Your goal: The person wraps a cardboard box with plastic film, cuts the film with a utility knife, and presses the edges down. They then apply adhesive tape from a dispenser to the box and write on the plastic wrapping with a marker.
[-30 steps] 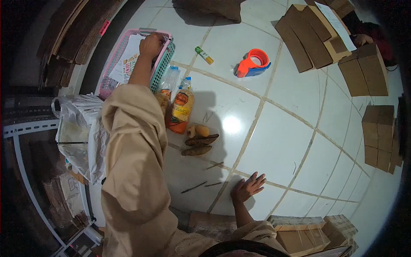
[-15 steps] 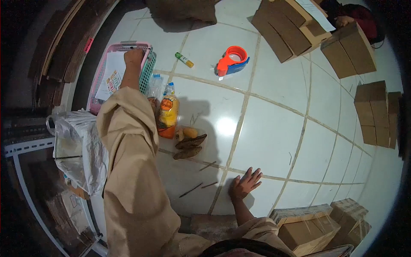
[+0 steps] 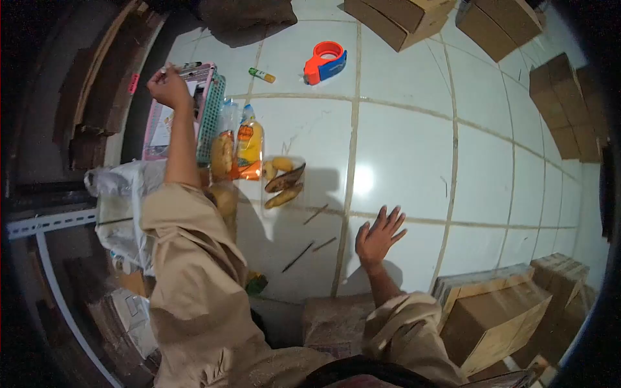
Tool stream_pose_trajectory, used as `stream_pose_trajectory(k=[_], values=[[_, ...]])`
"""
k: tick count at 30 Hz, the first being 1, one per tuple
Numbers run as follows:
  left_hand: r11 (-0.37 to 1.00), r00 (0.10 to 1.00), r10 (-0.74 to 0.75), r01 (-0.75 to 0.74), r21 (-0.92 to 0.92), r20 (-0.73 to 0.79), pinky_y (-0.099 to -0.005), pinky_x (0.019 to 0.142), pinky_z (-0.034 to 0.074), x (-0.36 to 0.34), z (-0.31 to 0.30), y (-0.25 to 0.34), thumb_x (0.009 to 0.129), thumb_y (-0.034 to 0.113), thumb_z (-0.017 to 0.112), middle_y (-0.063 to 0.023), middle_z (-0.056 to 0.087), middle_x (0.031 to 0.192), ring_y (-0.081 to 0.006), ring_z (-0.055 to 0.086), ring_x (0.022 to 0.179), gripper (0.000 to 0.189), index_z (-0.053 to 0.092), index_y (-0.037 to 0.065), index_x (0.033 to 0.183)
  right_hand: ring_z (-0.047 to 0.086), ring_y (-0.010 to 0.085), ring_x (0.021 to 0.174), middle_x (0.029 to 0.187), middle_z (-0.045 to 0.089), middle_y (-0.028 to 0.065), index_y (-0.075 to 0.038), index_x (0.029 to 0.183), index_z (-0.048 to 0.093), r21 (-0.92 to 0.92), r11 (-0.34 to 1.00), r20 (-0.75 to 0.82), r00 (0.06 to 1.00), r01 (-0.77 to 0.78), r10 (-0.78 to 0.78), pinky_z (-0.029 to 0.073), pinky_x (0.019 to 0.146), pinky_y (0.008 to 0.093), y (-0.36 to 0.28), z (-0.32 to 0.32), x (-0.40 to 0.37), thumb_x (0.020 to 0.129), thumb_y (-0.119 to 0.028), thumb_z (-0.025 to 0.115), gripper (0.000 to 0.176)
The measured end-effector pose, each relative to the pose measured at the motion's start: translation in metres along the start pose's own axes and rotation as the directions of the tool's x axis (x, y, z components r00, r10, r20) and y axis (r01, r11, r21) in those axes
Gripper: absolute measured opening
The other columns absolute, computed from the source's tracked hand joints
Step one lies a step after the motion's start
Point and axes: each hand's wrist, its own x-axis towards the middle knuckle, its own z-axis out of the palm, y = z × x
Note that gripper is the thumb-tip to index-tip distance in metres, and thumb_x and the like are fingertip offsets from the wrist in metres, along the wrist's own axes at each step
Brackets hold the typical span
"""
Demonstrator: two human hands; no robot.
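Observation:
My left hand [image 3: 171,88] is raised over the left side of a pink basket [image 3: 147,150], its fingers curled together. Whatever they pinch, if anything, is too small to make out. Printed paper [image 3: 162,123] lies in that basket, and a green basket [image 3: 217,97] adjoins it. Spread flat on the tiles is my right hand [image 3: 379,240], holding nothing. Nearest to it are two thin brown sticks [image 3: 325,244] and a dark pen-like stick [image 3: 297,257]. A yellow-orange packet [image 3: 250,145] stands beside a clear bag of brownish food [image 3: 223,152]. Several yellow and brown pieces [image 3: 283,184] lie close by.
An orange and blue tape dispenser [image 3: 325,63] and a green-yellow glue stick [image 3: 261,75] lie farther off on the tiles. Cardboard boxes line the right, including a near box [image 3: 495,320]. A white plastic bag [image 3: 123,207] hangs at the left beside a metal rack [image 3: 55,223].
My left hand has come up out of the pink basket toward its left rim. My right hand stays flat on the floor. The camera view has shifted.

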Motion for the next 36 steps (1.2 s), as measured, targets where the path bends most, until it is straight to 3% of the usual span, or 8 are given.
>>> stream_pose_trajectory(k=[8, 13, 20, 25, 27, 30, 32, 36], values=[[0.818, 0.817, -0.170, 0.429, -0.384, 0.551, -0.0222, 0.049, 0.041, -0.182, -0.148, 0.204, 0.089, 0.022, 0.049, -0.0097, 0.055, 0.077, -0.0119, 0.051, 0.056, 0.021, 0.041, 0.003, 0.094, -0.004, 0.0370, 0.131, 0.144, 0.002, 0.0135, -0.011, 0.135, 0.025, 0.018, 1.000, 0.046, 0.999, 0.014, -0.014, 0.002, 0.100, 0.0604, 0.015, -0.013, -0.015, 0.083, -0.039, 0.039, 0.061], [0.831, 0.665, -0.120, 0.473, -0.292, 0.737, -0.0202, 0.044, 0.039, -0.272, -0.274, 0.284, 0.092, 0.028, 0.041, -0.0153, 0.059, 0.073, -0.0114, 0.050, 0.048, 0.023, 0.035, 0.007, 0.098, 0.051, 0.0272, 0.098, 0.113, 0.053, 0.0129, -0.005, 0.117, 0.050, 0.684, 0.580, 0.688, 0.655, -0.442, -0.313, 0.040, 0.084, 0.0405, 0.040, -0.121, -0.012, 0.082, -0.052, 0.044, 0.059], [0.730, 0.604, -0.094, 0.582, -0.358, 0.791, -0.0203, 0.044, 0.038, -0.366, -0.405, 0.372, 0.093, 0.027, 0.037, -0.0154, 0.059, 0.071, -0.0112, 0.050, 0.050, 0.022, 0.035, 0.007, 0.103, 0.055, 0.0148, 0.065, 0.069, 0.056, 0.0086, -0.001, 0.096, 0.053, 0.826, 0.522, 0.203, 0.749, 0.215, -0.631, 0.044, 0.061, 0.0282, 0.034, -0.270, -0.301, 0.088, -0.030, 0.047, 0.031], [0.681, 0.493, -0.084, 0.663, -0.311, 0.866, -0.0209, 0.048, 0.039, -0.407, -0.476, 0.400, 0.092, 0.022, 0.042, -0.0105, 0.057, 0.073, -0.0111, 0.051, 0.056, 0.022, 0.041, 0.003, 0.102, 0.043, 0.0083, 0.053, 0.059, 0.043, 0.0007, -0.004, 0.081, 0.046, 0.889, 0.447, 0.129, 0.881, 0.101, -0.456, 0.036, 0.049, 0.0241, 0.052, -0.242, -0.421, 0.092, -0.031, 0.039, 0.030], [0.757, 0.293, 0.144, 0.583, -0.295, 0.945, -0.0215, 0.050, 0.039, -0.419, -0.497, 0.374, 0.088, 0.018, 0.048, -0.0066, 0.056, 0.075, -0.0106, 0.050, 0.059, 0.019, 0.050, 0.000, 0.095, 0.039, 0.0064, 0.053, 0.061, 0.040, -0.0030, -0.005, 0.080, 0.046, 0.968, 0.004, 0.221, 0.845, -0.251, -0.487, 0.036, 0.049, 0.0206, 0.054, -0.215, -0.445, 0.092, -0.035, 0.038, 0.034], [0.732, 0.042, 0.052, 0.678, -0.067, 0.998, -0.0220, 0.051, 0.038, -0.416, -0.530, 0.379, 0.085, 0.015, 0.052, -0.0030, 0.054, 0.073, -0.0088, 0.049, 0.060, 0.015, 0.056, 0.000, 0.085, 0.038, 0.0062, 0.053, 0.061, 0.039, -0.0033, -0.005, 0.077, 0.045, 0.973, 0.015, 0.205, 0.828, -0.232, -0.523, 0.035, 0.048, 0.0202, 0.047, -0.196, -0.470, 0.093, -0.035, 0.037, 0.035], [0.832, -0.316, 0.110, 0.548, 0.087, 0.942, -0.0225, 0.052, 0.037, -0.396, -0.540, 0.375, 0.083, 0.014, 0.055, -0.0024, 0.055, 0.071, -0.0072, 0.048, 0.061, 0.013, 0.059, 0.001, 0.084, 0.037, 0.0062, 0.052, 0.060, 0.039, -0.0036, -0.006, 0.075, 0.044, 0.956, -0.010, 0.210, 0.708, -0.293, -0.675, 0.035, 0.047, 0.0203, 0.034, -0.183, -0.478, 0.093, -0.038, 0.037, 0.037], [0.899, -0.342, 0.182, 0.438, -0.015, 0.922, -0.0194, 0.042, 0.027, -0.381, -0.547, 0.365, 0.079, 0.025, 0.059, 0.0018, 0.048, 0.062, -0.0044, 0.038, 0.048, 0.025, 0.059, 0.001, 0.081, 0.038, 0.0073, 0.051, 0.059, 0.040, -0.0029, -0.005, 0.074, 0.043, 0.950, -0.047, 0.196, 0.709, -0.308, -0.678, 0.036, 0.047, 0.0228, 0.027, -0.182, -0.483, 0.092, -0.040, 0.038, 0.040]])
